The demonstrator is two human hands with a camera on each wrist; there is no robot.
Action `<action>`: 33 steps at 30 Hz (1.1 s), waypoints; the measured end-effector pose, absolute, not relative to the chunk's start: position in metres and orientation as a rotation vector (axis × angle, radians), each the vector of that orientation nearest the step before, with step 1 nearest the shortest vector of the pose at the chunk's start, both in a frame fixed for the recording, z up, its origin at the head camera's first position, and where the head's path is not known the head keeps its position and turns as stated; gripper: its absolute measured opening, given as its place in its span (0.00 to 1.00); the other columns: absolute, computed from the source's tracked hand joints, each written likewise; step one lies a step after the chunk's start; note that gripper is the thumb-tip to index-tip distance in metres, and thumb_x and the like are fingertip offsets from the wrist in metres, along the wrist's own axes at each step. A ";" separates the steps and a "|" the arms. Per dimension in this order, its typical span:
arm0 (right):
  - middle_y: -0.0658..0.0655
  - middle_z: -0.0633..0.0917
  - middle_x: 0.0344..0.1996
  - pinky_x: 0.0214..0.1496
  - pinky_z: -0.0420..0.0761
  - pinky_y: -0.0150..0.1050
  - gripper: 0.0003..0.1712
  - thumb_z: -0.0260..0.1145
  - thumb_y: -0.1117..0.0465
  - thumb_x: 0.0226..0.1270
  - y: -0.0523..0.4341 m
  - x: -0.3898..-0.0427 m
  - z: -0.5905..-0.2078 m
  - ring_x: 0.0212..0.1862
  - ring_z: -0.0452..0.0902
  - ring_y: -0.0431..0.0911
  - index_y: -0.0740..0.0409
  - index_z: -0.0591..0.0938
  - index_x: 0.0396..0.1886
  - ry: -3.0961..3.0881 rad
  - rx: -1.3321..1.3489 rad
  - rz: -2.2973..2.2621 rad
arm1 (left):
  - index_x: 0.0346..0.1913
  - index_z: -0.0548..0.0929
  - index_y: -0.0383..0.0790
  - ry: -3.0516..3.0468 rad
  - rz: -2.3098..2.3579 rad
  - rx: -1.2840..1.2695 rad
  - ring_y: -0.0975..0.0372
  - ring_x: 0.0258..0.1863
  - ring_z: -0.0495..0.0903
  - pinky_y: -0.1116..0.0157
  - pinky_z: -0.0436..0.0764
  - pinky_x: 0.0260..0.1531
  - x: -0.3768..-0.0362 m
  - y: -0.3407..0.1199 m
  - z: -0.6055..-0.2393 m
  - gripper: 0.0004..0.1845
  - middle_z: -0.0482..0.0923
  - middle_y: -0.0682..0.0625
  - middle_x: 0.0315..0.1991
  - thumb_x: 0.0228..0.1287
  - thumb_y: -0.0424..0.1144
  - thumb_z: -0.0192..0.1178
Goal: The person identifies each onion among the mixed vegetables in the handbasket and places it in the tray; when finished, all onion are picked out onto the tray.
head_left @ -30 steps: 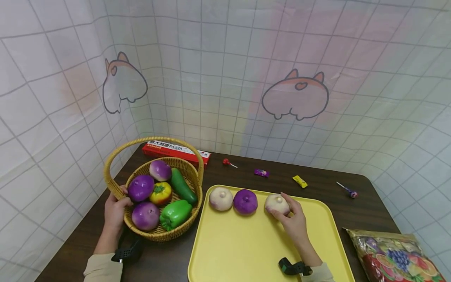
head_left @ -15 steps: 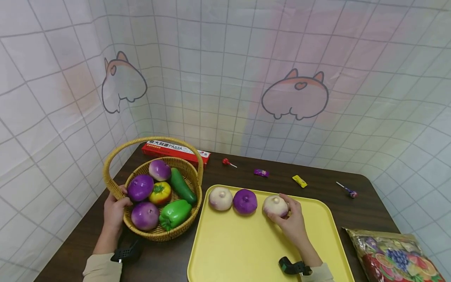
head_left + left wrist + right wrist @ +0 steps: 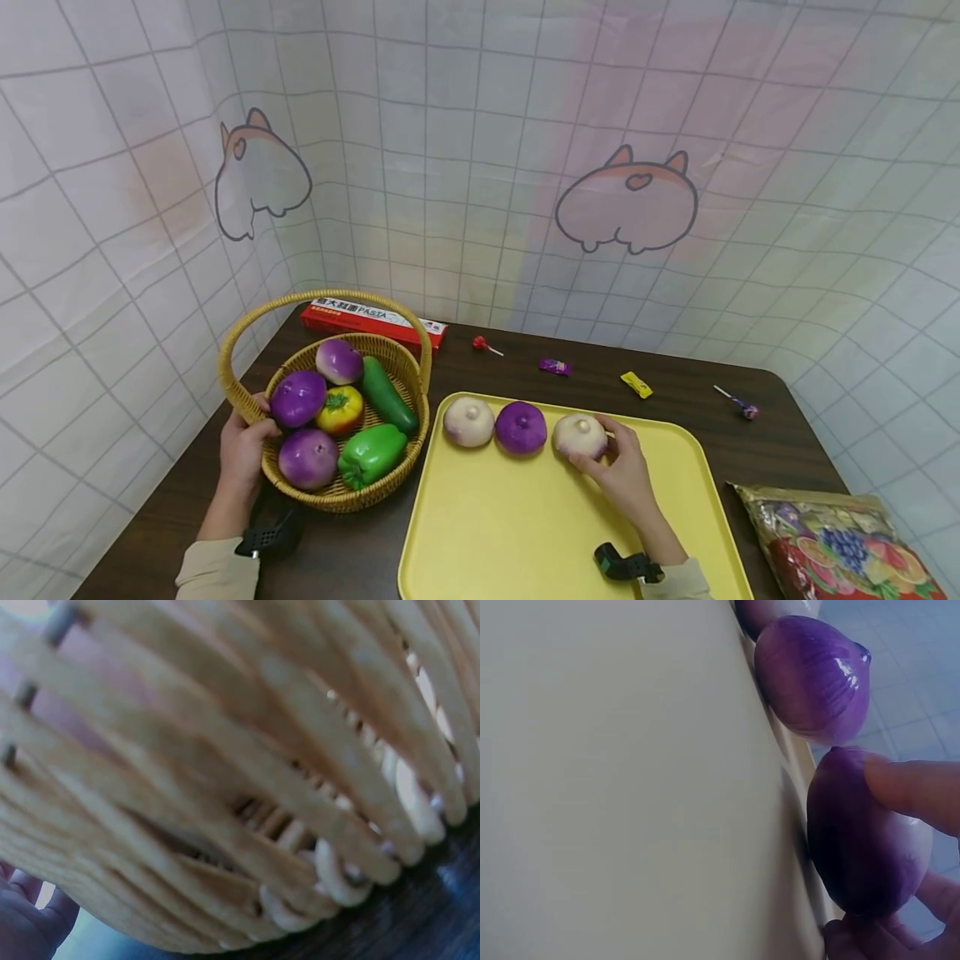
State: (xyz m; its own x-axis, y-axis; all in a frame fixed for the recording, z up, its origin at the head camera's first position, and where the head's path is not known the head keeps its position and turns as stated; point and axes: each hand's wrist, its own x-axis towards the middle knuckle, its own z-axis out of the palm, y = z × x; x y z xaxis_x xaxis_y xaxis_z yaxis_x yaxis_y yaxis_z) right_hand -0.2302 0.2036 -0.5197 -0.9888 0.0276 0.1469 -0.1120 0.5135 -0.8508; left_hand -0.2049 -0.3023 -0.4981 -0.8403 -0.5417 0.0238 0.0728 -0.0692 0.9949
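Right hand point(image 3: 626, 475) curls round the onion point(image 3: 579, 436), lower centre on the yellow tray point(image 3: 525, 533), lining it beside two others. Left hand point(image 3: 243, 446) grips the basket point(image 3: 337, 496) rim, steadying it.

Yellow tray point(image 3: 525, 533), tan wicker basket point(image 3: 330, 492)

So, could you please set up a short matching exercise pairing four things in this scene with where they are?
Things:
1. green pepper
2. pasta box
3. pale onion
4. printed bag

Places:
A. table's near right corner
B. on the yellow tray, under the right hand
C. in the wicker basket that the left hand grips
D. behind the basket, by the wall

Pairs: 1-C, 2-D, 3-B, 4-A
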 end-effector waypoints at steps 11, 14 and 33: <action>0.66 0.71 0.65 0.63 0.70 0.51 0.42 0.77 0.65 0.53 0.203 -0.229 -0.520 0.63 0.71 0.62 0.64 0.67 0.67 -2.548 0.170 1.614 | 0.40 0.70 0.37 -1.801 -1.958 0.523 0.61 0.40 0.67 0.73 0.69 0.33 -0.204 -0.302 -0.498 0.16 0.70 0.53 0.42 0.52 0.17 0.48; 0.65 0.72 0.64 0.63 0.70 0.51 0.42 0.77 0.64 0.53 0.202 -0.228 -0.519 0.63 0.71 0.61 0.64 0.67 0.66 -2.552 0.158 1.623 | 0.40 0.71 0.38 -1.801 -1.960 0.530 0.61 0.40 0.67 0.73 0.69 0.33 -0.205 -0.302 -0.499 0.16 0.70 0.53 0.42 0.52 0.17 0.48; 0.67 0.65 0.68 0.66 0.67 0.52 0.42 0.73 0.66 0.57 0.203 -0.227 -0.514 0.66 0.65 0.62 0.66 0.64 0.69 -2.530 0.148 1.691 | 0.39 0.71 0.38 -1.776 -1.974 0.510 0.62 0.39 0.67 0.73 0.70 0.32 -0.205 -0.302 -0.500 0.16 0.71 0.54 0.41 0.51 0.16 0.48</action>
